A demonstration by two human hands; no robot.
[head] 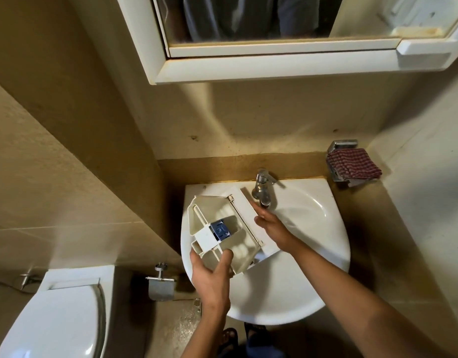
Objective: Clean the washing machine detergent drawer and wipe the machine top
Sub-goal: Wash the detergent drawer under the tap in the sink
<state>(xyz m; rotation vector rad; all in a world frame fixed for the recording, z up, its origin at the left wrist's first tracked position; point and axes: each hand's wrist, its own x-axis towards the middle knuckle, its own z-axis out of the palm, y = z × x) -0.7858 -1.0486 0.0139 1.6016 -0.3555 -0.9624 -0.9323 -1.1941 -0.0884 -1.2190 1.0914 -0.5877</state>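
Note:
A cream plastic detergent drawer (pixel 217 223) with a blue insert lies tilted over the left side of the white sink (pixel 313 228). My left hand (pixel 212 272) grips its near end, thumb and fingers curled round the rim. My right hand (pixel 270 223) rests with straight fingers against the drawer's white front panel, just under the chrome tap (pixel 262 188). No running water shows.
A red checked cloth (pixel 353 166) lies on a metal holder at the right wall. A mirror cabinet (pixel 274 65) hangs above. A toilet (pixel 60 313) stands at lower left, with a paper holder (pixel 161 285) beside it.

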